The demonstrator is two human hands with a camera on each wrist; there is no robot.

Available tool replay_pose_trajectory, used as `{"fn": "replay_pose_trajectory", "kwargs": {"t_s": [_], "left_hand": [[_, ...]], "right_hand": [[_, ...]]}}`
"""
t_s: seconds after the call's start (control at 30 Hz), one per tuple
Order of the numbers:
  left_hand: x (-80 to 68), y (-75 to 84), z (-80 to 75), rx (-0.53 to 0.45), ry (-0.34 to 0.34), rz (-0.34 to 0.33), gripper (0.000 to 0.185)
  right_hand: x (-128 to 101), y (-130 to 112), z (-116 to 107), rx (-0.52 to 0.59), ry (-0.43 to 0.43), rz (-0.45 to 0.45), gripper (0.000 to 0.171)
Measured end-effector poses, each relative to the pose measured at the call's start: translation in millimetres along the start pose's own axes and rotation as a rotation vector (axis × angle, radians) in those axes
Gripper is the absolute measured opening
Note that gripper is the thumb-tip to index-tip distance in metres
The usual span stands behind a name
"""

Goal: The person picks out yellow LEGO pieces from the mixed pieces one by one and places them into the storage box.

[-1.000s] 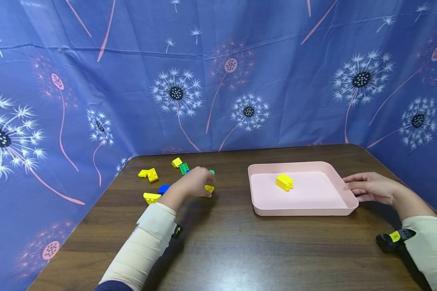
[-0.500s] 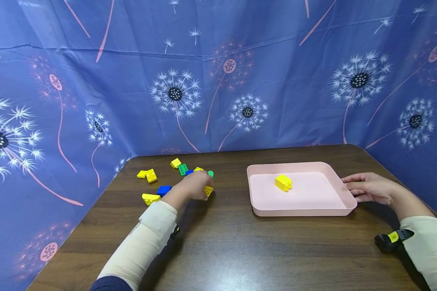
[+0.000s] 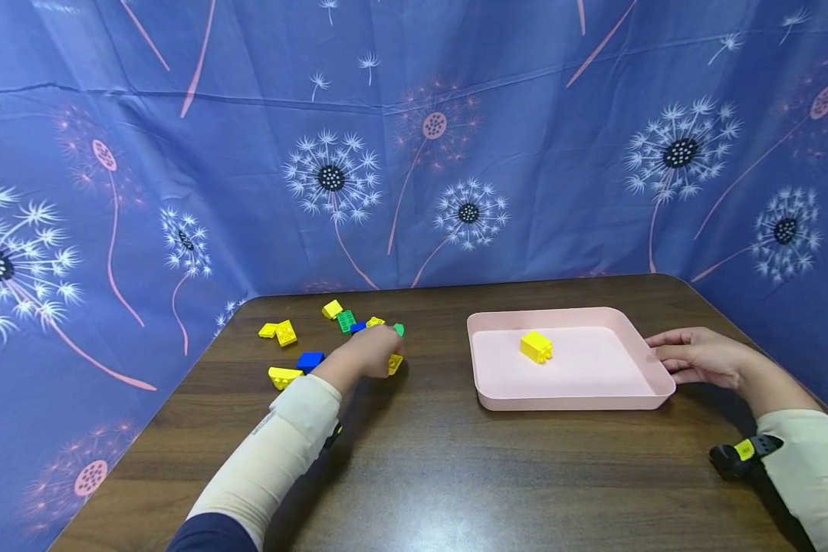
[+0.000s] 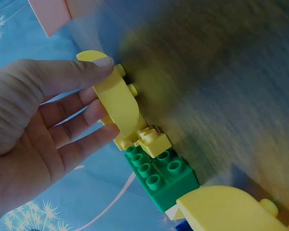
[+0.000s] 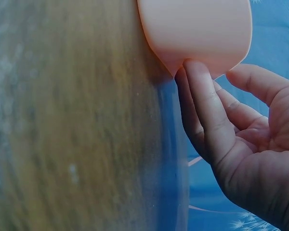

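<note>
Left arm stretches in from the near left, its hand (image 3: 371, 351) palm-down, low over the loose bricks on the left of the desk (image 3: 421, 460). Thumb and fingers pinch a curved yellow brick (image 4: 119, 103); hard to tell whether it touches the green brick (image 4: 169, 185) just beside it. Blue brick (image 3: 310, 362) sits left of that hand. Right hand (image 3: 707, 357) at far right, fingers extended, resting against the right wall of the pink tray (image 3: 579, 402). Yellow block (image 3: 537, 347) in tray, left of centre.

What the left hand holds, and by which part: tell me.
The left hand grips a yellow curved block, thumb on its smooth face near one end.
</note>
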State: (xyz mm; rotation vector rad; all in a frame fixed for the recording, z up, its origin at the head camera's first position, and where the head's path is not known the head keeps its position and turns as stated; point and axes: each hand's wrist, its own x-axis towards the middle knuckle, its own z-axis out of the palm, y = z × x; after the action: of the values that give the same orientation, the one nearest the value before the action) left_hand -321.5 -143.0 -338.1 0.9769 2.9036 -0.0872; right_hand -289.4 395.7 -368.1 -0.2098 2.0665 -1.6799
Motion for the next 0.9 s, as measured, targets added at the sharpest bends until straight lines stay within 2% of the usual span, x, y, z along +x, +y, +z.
{"fn": "replay_pose_trajectory", "kwargs": {"t_s": [0.27,0.5,0.7,0.9], "left_hand": [[-0.6,1.2,-2.0,-0.023,-0.035,-0.027,0.019],[-1.5,1.1,-2.4,-0.038,-0.056,-0.05,0.016],[-3.0,2.6,-4.6,-0.037,-0.063,-0.056,0.016],[-4.5,3.7,-5.7,-0.062,-0.07,-0.045,0.014]], "right_hand": [[1.2,-1.0,1.3,-0.042,0.026,0.017,0.034],[0.3,-0.1,0.5,-0.026,0.006,0.003,0.026],[1.5,-0.4,0.9,-0.043,0.025,0.013,0.034],[1.4,-0.6,1.6,-0.04,0.017,0.011,0.031]]}}
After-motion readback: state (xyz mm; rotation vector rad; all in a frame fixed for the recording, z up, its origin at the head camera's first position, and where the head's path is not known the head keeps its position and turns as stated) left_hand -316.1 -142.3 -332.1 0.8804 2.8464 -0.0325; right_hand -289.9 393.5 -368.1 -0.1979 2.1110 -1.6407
